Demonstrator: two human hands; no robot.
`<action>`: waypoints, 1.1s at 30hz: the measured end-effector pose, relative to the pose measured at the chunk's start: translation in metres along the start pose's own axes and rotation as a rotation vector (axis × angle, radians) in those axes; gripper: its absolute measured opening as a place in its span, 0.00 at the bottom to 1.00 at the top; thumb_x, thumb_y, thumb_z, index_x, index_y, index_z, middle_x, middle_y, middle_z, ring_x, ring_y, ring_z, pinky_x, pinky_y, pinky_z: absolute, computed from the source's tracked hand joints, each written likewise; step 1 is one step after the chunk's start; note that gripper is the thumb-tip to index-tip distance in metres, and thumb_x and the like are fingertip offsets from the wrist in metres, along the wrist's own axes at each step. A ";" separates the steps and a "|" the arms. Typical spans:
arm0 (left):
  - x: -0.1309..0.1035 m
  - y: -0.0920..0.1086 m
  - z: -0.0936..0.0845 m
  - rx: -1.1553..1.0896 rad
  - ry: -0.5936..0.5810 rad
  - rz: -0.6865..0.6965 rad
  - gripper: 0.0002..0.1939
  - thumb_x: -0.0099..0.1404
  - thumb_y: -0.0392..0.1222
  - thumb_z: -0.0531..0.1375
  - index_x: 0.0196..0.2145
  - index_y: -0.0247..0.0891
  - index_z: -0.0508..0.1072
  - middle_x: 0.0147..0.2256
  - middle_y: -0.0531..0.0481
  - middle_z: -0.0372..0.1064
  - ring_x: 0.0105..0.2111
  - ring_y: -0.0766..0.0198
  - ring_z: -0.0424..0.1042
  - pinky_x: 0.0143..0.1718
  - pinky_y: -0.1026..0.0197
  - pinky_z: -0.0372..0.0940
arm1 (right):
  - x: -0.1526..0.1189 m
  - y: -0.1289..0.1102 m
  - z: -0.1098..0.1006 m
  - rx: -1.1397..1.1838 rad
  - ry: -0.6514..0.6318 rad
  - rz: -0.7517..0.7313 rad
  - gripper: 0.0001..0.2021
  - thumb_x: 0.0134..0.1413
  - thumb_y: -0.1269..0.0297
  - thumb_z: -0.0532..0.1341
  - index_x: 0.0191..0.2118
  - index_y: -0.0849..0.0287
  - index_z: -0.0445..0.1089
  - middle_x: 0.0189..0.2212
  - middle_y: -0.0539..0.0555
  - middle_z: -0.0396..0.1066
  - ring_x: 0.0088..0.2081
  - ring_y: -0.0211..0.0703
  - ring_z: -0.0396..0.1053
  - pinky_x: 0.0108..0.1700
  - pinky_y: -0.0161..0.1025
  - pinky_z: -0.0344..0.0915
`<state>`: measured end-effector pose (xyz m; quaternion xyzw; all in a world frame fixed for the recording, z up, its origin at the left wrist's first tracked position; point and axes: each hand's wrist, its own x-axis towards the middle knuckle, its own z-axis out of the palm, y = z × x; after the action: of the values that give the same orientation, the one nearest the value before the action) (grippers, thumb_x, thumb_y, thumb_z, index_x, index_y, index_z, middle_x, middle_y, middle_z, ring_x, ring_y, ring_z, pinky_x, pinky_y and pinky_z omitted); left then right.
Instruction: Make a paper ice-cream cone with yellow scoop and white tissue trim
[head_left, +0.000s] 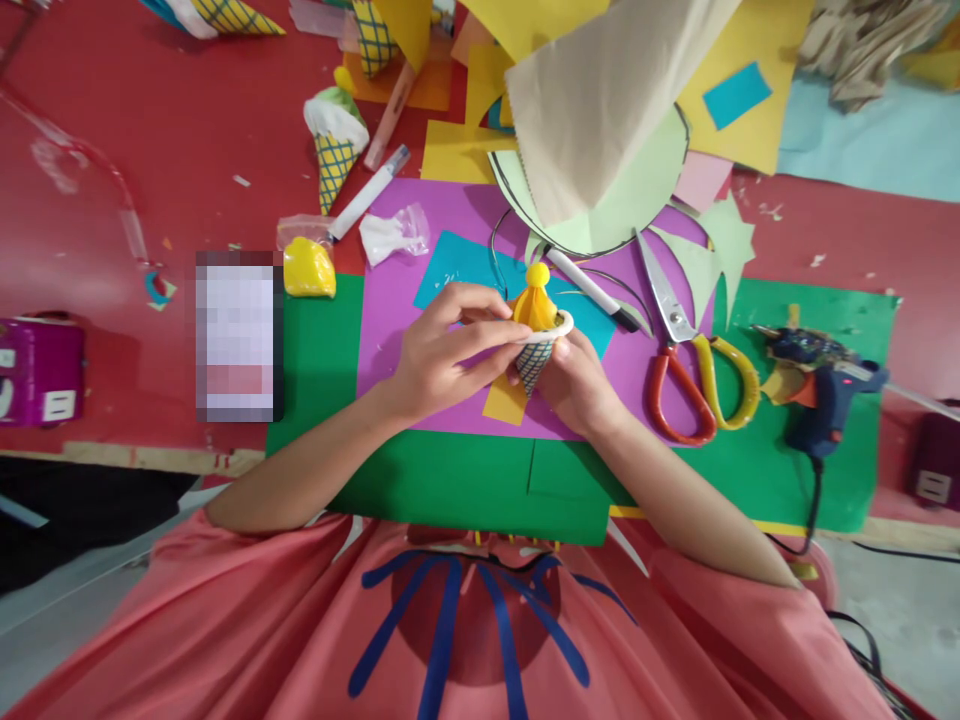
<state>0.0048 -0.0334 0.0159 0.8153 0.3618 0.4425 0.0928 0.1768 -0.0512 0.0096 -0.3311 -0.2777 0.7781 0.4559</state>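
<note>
Between my two hands is a small paper ice cream cone point(533, 362) with a blue criss-cross pattern, tip pointing down. Yellow clay point(534, 308) topped by a small ball fills its mouth, and a white clay strip point(556, 328) rings the rim. My left hand point(459, 348) presses its fingertips on the strip's left end. From the right, my right hand point(581, 382) grips the cone, its thumb just under the strip. Blue paper point(466, 268) and a yellow paper piece point(505, 402) lie beneath.
Scissors point(679, 330) and a glue gun point(829, 395) lie to the right. A marker point(592, 287) lies just beyond my hands. Finished cone point(335, 140), bagged yellow clay point(309, 268), white clay packet point(394, 235) and a blurred-out phone-like object point(238, 340) are on the left.
</note>
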 end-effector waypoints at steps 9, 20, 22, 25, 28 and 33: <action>0.005 -0.002 -0.003 -0.084 -0.016 -0.042 0.11 0.66 0.42 0.63 0.46 0.45 0.71 0.40 0.53 0.73 0.42 0.65 0.74 0.46 0.58 0.73 | -0.001 -0.004 0.001 0.042 0.000 0.043 0.24 0.46 0.47 0.69 0.43 0.56 0.64 0.30 0.49 0.72 0.27 0.37 0.70 0.25 0.35 0.63; 0.005 0.000 -0.003 -0.099 -0.010 -0.009 0.07 0.66 0.38 0.63 0.43 0.43 0.72 0.37 0.54 0.76 0.40 0.67 0.76 0.41 0.63 0.73 | 0.000 -0.002 0.000 0.033 -0.045 0.042 0.22 0.46 0.45 0.68 0.39 0.56 0.68 0.30 0.50 0.72 0.30 0.39 0.71 0.26 0.34 0.65; 0.006 0.001 -0.002 -0.132 -0.003 0.016 0.08 0.65 0.35 0.63 0.43 0.41 0.72 0.36 0.54 0.76 0.40 0.67 0.76 0.42 0.64 0.73 | 0.000 0.000 -0.001 0.004 -0.038 0.036 0.23 0.45 0.45 0.69 0.39 0.57 0.68 0.29 0.49 0.71 0.27 0.37 0.69 0.25 0.33 0.64; 0.005 0.001 -0.002 -0.105 -0.028 0.015 0.05 0.66 0.36 0.62 0.41 0.41 0.72 0.37 0.54 0.77 0.40 0.67 0.76 0.42 0.63 0.73 | 0.000 0.000 -0.001 -0.019 -0.015 0.055 0.23 0.45 0.44 0.69 0.37 0.57 0.67 0.26 0.49 0.69 0.26 0.36 0.67 0.23 0.33 0.62; 0.005 0.002 -0.001 -0.071 -0.052 -0.003 0.05 0.67 0.39 0.62 0.42 0.41 0.72 0.37 0.54 0.77 0.40 0.66 0.77 0.41 0.62 0.74 | 0.000 -0.003 0.001 -0.003 0.015 0.078 0.22 0.46 0.44 0.67 0.35 0.57 0.68 0.25 0.48 0.69 0.25 0.36 0.66 0.22 0.32 0.60; 0.005 0.003 0.000 -0.100 -0.021 0.002 0.08 0.66 0.38 0.64 0.43 0.40 0.72 0.36 0.53 0.76 0.40 0.66 0.77 0.41 0.63 0.74 | 0.000 -0.002 0.002 0.040 0.004 0.092 0.20 0.47 0.45 0.67 0.35 0.57 0.69 0.24 0.48 0.69 0.24 0.35 0.66 0.22 0.32 0.59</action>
<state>0.0079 -0.0326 0.0206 0.8145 0.3374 0.4516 0.1368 0.1764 -0.0503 0.0127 -0.3359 -0.2456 0.8031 0.4265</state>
